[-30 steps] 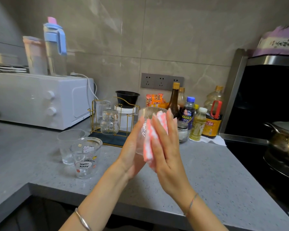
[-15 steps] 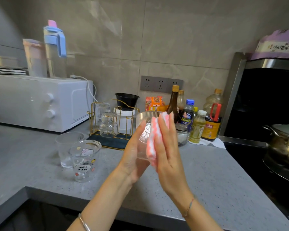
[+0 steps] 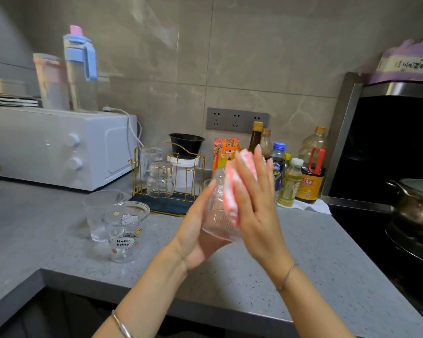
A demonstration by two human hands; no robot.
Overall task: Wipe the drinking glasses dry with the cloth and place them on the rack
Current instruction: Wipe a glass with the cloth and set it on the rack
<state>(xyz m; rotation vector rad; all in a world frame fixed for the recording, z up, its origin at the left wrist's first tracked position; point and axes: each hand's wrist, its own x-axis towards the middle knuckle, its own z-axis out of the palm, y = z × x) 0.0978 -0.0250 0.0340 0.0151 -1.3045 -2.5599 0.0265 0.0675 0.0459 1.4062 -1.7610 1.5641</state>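
A clear ribbed drinking glass (image 3: 216,223) is held tilted above the counter. My left hand (image 3: 194,231) cups it from the left, thumb up along its side. My right hand (image 3: 257,203) presses a pink-and-white cloth (image 3: 230,191) flat against the glass's right side with straight fingers. The gold wire rack (image 3: 135,176) stands behind on a dark mat, with two glasses (image 3: 160,180) upside down on it. A Hello Kitty glass (image 3: 126,231) and a ribbed glass (image 3: 97,213) stand upright on the counter at left.
A white oven (image 3: 59,147) with jugs on top sits at back left. Sauce and oil bottles (image 3: 310,176) crowd the back right, beside a black stove with a metal pot (image 3: 418,206). The grey counter (image 3: 291,259) edge runs just below my wrists.
The glass has tipped and turned between my hands, and the cloth has slid along its side. Both hands stay pressed to it at about the same spot.
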